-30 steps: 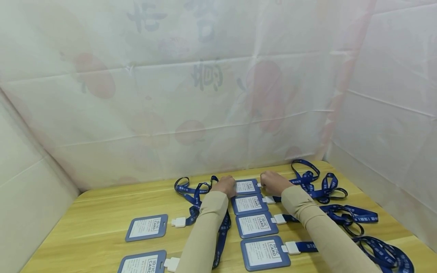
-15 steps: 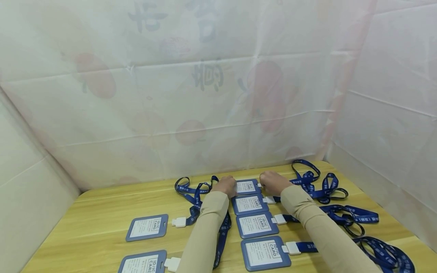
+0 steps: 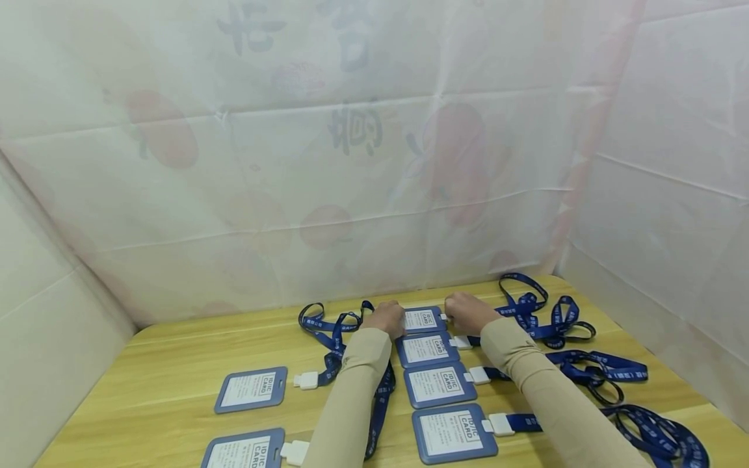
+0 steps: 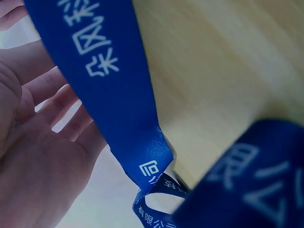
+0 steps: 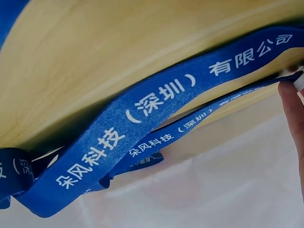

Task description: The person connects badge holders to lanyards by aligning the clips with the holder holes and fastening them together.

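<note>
In the head view, the farthest blue ID card holder lies flat at the end of a column on the table. My left hand grips its left edge, fingertips partly hidden. On its right side my right hand pinches the small white clip of a blue lanyard, right at the holder's slot. The right wrist view shows a finger against that clip's white end, with the printed lanyard strap trailing away. A different blue lanyard crosses before my left palm in the left wrist view.
Nearer in the column lie more card holders with white clips and bunched lanyards to the right. On the left, one holder lies apart from its clip. White cloth walls the wooden table.
</note>
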`<control>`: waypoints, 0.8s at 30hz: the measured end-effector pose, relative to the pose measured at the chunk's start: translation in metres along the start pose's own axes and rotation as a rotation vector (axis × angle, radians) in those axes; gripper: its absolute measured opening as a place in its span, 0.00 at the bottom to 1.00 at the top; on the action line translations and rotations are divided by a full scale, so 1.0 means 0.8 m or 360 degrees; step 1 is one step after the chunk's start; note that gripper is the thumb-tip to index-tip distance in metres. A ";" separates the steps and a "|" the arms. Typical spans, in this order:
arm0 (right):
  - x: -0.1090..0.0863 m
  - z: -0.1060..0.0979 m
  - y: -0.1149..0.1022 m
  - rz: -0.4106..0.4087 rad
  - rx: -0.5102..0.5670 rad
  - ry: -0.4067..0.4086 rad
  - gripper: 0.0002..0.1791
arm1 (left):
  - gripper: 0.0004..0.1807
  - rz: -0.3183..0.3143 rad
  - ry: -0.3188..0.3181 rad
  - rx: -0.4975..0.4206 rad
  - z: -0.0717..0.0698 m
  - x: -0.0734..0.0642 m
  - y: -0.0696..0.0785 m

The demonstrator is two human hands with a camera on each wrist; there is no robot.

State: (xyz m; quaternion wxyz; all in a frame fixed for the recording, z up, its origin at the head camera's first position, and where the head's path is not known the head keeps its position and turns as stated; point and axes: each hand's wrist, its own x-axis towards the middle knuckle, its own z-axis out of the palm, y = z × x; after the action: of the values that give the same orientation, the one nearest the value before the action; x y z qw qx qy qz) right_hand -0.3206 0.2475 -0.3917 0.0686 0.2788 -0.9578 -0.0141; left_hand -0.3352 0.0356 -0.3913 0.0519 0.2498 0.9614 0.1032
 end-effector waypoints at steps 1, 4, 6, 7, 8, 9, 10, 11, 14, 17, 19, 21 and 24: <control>0.000 0.000 0.000 -0.0001 0.0008 0.0007 0.10 | 0.15 -0.0006 0.0002 -0.0009 0.000 0.000 0.000; -0.002 -0.001 0.000 -0.0012 0.0022 0.0028 0.11 | 0.16 -0.0013 0.0003 -0.0008 0.000 0.000 0.000; -0.002 -0.001 0.000 -0.0006 0.0030 0.0032 0.11 | 0.16 -0.0016 0.0003 -0.0006 0.000 0.000 0.000; -0.002 -0.001 0.000 -0.0005 0.0035 0.0033 0.11 | 0.15 -0.0015 0.0001 -0.0006 0.000 0.001 0.000; -0.002 0.000 0.001 -0.0003 0.0039 0.0035 0.11 | 0.15 -0.0012 -0.0001 -0.0006 0.001 0.002 0.000; -0.002 0.000 0.001 -0.0008 0.0038 0.0041 0.11 | 0.15 -0.0010 -0.0006 -0.0011 0.001 0.002 0.000; -0.002 0.000 0.001 -0.0007 0.0042 0.0042 0.11 | 0.15 -0.0008 -0.0008 -0.0018 0.001 0.003 0.000; -0.002 0.001 0.001 -0.0005 0.0043 0.0044 0.11 | 0.16 -0.0002 -0.0009 -0.0027 0.001 0.004 0.000; -0.003 0.002 0.002 -0.0015 0.0033 0.0057 0.10 | 0.15 0.0025 0.0008 -0.0041 0.009 0.010 -0.005; -0.003 0.003 0.002 -0.0010 0.0037 0.0061 0.11 | 0.15 0.0029 -0.0002 -0.0040 0.009 0.010 -0.005; -0.003 0.003 0.003 -0.0010 0.0045 0.0063 0.12 | 0.15 0.0028 -0.0009 -0.0035 0.008 0.010 -0.005; -0.003 0.003 0.003 0.0005 0.0063 0.0052 0.13 | 0.14 0.0013 -0.0030 -0.0033 0.001 0.005 -0.002; -0.003 0.002 0.004 0.0004 0.0073 0.0043 0.16 | 0.14 0.0014 -0.0015 -0.0028 0.000 0.002 0.000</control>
State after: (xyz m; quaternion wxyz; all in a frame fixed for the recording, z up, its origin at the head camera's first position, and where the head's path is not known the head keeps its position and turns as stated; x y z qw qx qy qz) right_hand -0.3202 0.2515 -0.3938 0.0753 0.2792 -0.9572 0.0117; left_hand -0.3366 0.0364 -0.3910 0.0580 0.2540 0.9591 0.1108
